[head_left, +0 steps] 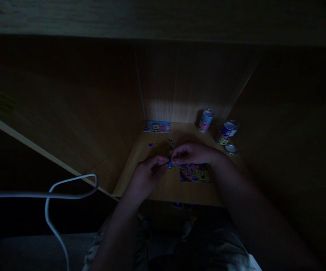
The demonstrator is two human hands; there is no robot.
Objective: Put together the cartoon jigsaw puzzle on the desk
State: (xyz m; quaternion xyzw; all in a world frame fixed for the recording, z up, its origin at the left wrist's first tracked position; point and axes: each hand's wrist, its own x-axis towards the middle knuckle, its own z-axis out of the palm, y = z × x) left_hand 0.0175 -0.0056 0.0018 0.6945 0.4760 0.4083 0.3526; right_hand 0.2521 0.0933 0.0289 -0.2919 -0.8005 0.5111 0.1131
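Reference landmark: cartoon panel (pixel 195 174), flat on the wooden desk (pixel 165 192); yellow and pink figures visible; far edge partly covered by the right hand.
Left hand (pixel 150 170): left of the panel; thumb and forefinger pinching the blue piece.
Right hand (pixel 190 152): above the panel's far edge; fingers curled, fingertips drawn together at the blue piece; cannot tell whether they grip it.
Blue piece (pixel 170 164): between the two hands' fingertips, just beside the panel's left edge; outline too dark to read.
Loose pieces (pixel 152 145): small, blue and yellow, lying beyond the panel and to its left.
Picture strip (pixel 157 127): well beyond the panel and to its left, near the back board (pixel 176 101).
Smaller can (pixel 205 121): upright, beyond the panel.
Larger can (pixel 226 134): upright, beyond the panel and to its right.
Round lid (pixel 231 149): right of the panel, near the larger can's base.
White cable (pixel 66 196): well left of the panel, looped.
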